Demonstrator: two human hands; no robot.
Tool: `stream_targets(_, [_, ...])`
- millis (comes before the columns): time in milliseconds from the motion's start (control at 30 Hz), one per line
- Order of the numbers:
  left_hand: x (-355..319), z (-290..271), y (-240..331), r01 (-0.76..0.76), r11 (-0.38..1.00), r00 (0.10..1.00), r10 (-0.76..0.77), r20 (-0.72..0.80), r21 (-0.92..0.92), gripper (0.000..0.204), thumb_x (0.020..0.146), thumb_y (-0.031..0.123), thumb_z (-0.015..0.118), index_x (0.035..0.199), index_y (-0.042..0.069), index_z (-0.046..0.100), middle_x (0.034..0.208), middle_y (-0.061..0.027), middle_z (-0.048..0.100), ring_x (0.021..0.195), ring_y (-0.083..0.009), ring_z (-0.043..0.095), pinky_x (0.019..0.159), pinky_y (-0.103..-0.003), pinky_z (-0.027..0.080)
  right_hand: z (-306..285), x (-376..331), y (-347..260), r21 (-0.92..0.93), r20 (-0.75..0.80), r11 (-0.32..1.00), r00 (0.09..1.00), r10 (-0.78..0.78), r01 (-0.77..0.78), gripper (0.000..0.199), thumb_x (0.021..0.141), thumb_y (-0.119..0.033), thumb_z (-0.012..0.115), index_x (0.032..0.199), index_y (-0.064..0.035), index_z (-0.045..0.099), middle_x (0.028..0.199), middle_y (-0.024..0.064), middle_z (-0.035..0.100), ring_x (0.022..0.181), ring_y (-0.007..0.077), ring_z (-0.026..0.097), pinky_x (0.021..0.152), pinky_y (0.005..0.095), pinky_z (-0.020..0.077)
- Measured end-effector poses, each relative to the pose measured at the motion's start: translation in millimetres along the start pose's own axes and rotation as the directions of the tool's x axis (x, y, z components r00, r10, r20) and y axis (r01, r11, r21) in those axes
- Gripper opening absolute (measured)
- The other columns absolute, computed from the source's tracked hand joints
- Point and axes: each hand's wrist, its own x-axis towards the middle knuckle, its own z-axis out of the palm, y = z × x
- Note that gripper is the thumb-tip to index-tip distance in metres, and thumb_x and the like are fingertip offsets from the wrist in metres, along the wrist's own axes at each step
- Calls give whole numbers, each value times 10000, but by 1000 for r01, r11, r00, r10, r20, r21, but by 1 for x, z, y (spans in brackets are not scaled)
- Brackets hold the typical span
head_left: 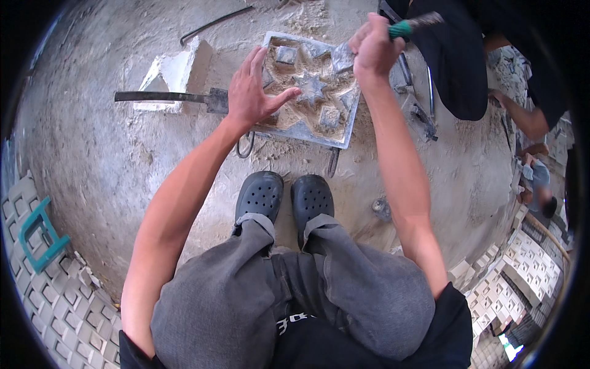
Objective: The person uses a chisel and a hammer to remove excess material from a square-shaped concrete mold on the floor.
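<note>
A square grey metal mould [301, 131] with a raised star in the middle and small raised blocks lies on the floor in front of my feet, with sandy powder in its hollows. My left hand [253, 95] is open at its left side, fingers spread and thumb stretched over the pattern. Above the mould's upper right corner, my right hand [373, 52] is closed around a tool with a green-wrapped handle [401, 29]. A pale flat part shows below that fist, but its kind is unclear. Beside my left hand lies a long dark-handled tool [163, 96] with a squarish end.
A broken white block [175, 71] sits left of the mould, under the dark handle. A bent metal rod [215, 26] lies beyond it. Another person in dark clothes [452, 67] is close by on the right. Stacked patterned blocks [67, 313] and a teal frame [43, 237] stand lower left.
</note>
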Motion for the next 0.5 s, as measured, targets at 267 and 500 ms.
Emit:
stream_targets(267, [7, -1, 7, 17, 1000, 1000, -17, -1, -1, 1056, 708, 671, 733, 1440, 22, 334, 1458, -203, 405, 1328, -361, 434, 1084, -445, 382, -2, -3, 32, -223, 44, 975, 999, -14, 23, 417, 868, -187, 591, 498, -144, 403, 436, -19, 407, 361, 93, 407, 363, 270, 316])
stream_targets(500, [2, 2, 4, -12, 999, 1000, 12, 16, 48, 1093, 713, 736, 675, 1440, -1, 321, 1462, -221, 384, 1335, -369, 415, 1081, -461, 369, -26, 17, -35, -25, 66, 996, 995, -81, 83, 401, 880, -223, 595, 521, -130, 442, 445, 8, 454, 351, 126, 409, 373, 273, 331])
